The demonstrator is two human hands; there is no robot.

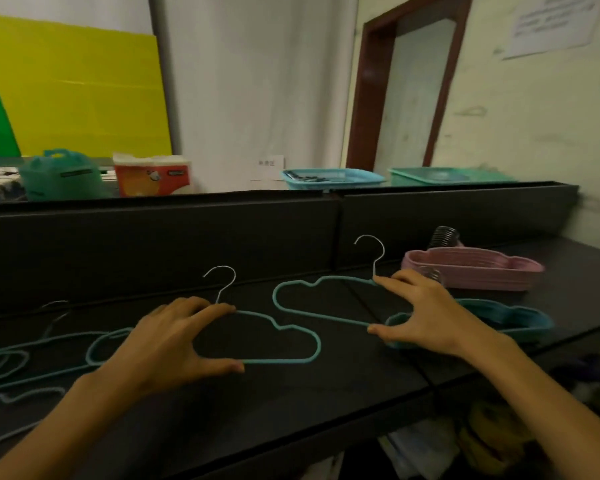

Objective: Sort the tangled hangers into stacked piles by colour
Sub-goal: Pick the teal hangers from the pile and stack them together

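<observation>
Presently, two teal cloud-shaped hangers are lying flat on the black worktop (pixel 326 393), one under each hand. The left hand (pixel 174 344) is gripping the left teal hanger (pixel 291 341) across its frame: the fingers are resting on the top bar beside the wire hook, and the thumb is pressing the bottom bar, so the frame is being pinched between them. The right hand (pixel 420 313) is holding the right teal hanger (pixel 302 299) the same way, forefinger at the base of the hook and thumb on the bottom bar, with the hanger's free end pointing left toward the other hanger. The two hangers are lying near each other but not touching.

Just beyond the right hand, a stacked pile of teal hangers (pixel 513 320) is sitting on the worktop, partly hidden by the wrist. Behind it, a stacked pile of pink hangers (pixel 475 268) is resting near the back wall of the bench. At the far left, a loose tangle of teal hangers (pixel 32 355) is spreading across the surface, and a paler bluish hanger (pixel 25 396) is lying at its near edge, blurred.
</observation>
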